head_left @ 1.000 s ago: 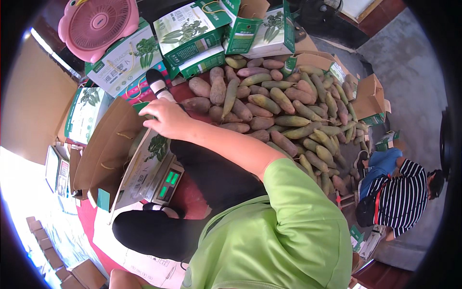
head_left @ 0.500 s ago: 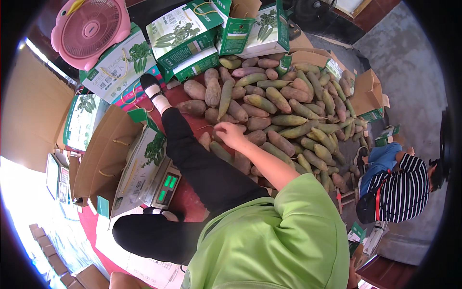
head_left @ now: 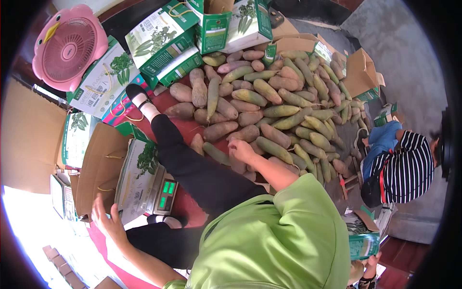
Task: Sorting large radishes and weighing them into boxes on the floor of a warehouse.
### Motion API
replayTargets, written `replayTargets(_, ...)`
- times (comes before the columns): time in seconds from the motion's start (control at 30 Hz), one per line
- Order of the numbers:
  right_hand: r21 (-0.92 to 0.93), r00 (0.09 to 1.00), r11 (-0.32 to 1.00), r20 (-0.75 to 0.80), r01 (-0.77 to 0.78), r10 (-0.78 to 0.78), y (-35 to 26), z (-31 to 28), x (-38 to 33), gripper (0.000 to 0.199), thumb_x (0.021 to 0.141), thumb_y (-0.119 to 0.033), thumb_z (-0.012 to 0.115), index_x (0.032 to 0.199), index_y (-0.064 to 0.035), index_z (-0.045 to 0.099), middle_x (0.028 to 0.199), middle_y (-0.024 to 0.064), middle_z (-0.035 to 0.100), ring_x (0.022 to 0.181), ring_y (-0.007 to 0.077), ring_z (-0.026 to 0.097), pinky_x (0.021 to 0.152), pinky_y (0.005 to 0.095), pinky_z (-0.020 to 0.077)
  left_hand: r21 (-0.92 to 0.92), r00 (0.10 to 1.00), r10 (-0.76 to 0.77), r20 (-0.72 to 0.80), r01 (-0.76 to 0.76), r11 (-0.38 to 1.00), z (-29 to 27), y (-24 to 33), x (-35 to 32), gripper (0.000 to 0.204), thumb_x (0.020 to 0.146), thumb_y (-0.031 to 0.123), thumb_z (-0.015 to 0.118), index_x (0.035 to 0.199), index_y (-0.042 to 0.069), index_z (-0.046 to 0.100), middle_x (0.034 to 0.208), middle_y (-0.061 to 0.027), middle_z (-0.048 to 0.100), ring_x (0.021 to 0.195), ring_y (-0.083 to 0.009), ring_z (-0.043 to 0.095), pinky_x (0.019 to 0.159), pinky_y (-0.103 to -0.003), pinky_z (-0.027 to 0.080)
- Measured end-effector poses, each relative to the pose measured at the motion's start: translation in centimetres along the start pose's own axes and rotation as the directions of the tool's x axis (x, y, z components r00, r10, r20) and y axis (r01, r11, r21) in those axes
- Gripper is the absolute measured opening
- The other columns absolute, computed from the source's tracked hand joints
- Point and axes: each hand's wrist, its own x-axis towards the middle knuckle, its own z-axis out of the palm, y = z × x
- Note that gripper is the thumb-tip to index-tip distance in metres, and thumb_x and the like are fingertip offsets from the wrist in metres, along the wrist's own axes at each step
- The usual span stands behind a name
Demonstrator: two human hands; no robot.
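Note:
On the right, a large pile of radishes, green and reddish-brown with soil on them, covers the red floor covering. My right hand is at the near edge of the pile, its fingers curled down over the upper end of a reddish radish; the fingertips are partly hidden. My left hand is raised with fingers and thumb apart, holding nothing, just beside the near end of an open white carton with brown flaps. This carton stands on a scale with green lit digits; its inside is hidden.
Green-and-white cartons and a pink fan stand at the back left. My outstretched leg lies between carton and pile. At right sits a person in a striped top. Another person's hand is by a green carton lower right.
My left hand has come into view beside the open carton. My right hand has moved nearer to me, from the pile's left edge to another radish. The view has shifted slightly.

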Motion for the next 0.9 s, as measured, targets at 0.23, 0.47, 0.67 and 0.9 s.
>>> replayTargets(0.23, -0.11, 0.997, 0.991, -0.024, -0.079, 0.077, 2.9, 0.5, -0.4, 0.02, 0.078, -0.017, 0.064, 0.095, -0.0066, 0.065, 0.093, 0.0178, 0.065, 0.091, 0.0355, 0.062, 0.079, 0.0437, 0.0491, -0.128, 0.96, -0.114, 0.254, 0.15, 0.98, 2.1, -0.2, -1.0, 0.023, 0.085, 0.006, 0.061, 0.106, 0.0, 0.064, 0.103, -0.0147, 0.065, 0.093, -0.0297, 0.062, 0.081, -0.037, 0.048)
replayTargets(0.47, -0.229, 0.998, 0.971, -0.002, -0.069, 0.07, 4.5, -0.4, -1.6, 0.021, 0.078, -0.017, 0.064, 0.097, -0.0079, 0.065, 0.097, 0.0154, 0.062, 0.099, 0.0334, 0.058, 0.085, 0.0427, 0.0468, 0.034, 0.943, -0.197, 0.268, 0.195, 0.98, 2.2, -1.4, -2.8, 0.023, 0.089, 0.008, 0.056, 0.11, 0.006, 0.064, 0.102, -0.0124, 0.065, 0.091, -0.0298, 0.063, 0.077, -0.037, 0.049)
replayTargets(0.67, -0.337, 0.98, 0.929, -0.171, -0.156, 0.103, 6.0, -4.9, -1.9, 0.029, 0.075, -0.013, 0.067, 0.103, -0.0088, 0.063, 0.101, 0.0131, 0.06, 0.104, 0.0319, 0.055, 0.089, 0.042, 0.0458, 0.111, 0.953, -0.172, 0.249, 0.149, 0.983, 2.2, -0.9, -2.8, 0.024, 0.091, 0.011, 0.052, 0.112, 0.006, 0.063, 0.098, -0.0125, 0.064, 0.087, -0.0309, 0.063, 0.073, -0.038, 0.049)
replayTargets(0.9, -0.488, 0.906, 0.763, -0.239, -0.423, 0.35, 9.6, -8.3, -3.4, 0.056, 0.07, -0.02, 0.076, 0.12, -0.0147, 0.054, 0.118, 0.0107, 0.054, 0.116, 0.03, 0.049, 0.092, 0.0456, 0.0432, 0.109, 0.959, -0.142, 0.246, 0.118, 0.987, 2.4, -1.1, -3.1, 0.028, 0.087, 0.003, 0.053, 0.114, 0.005, 0.062, 0.103, -0.0129, 0.063, 0.092, -0.0317, 0.062, 0.077, -0.039, 0.049)
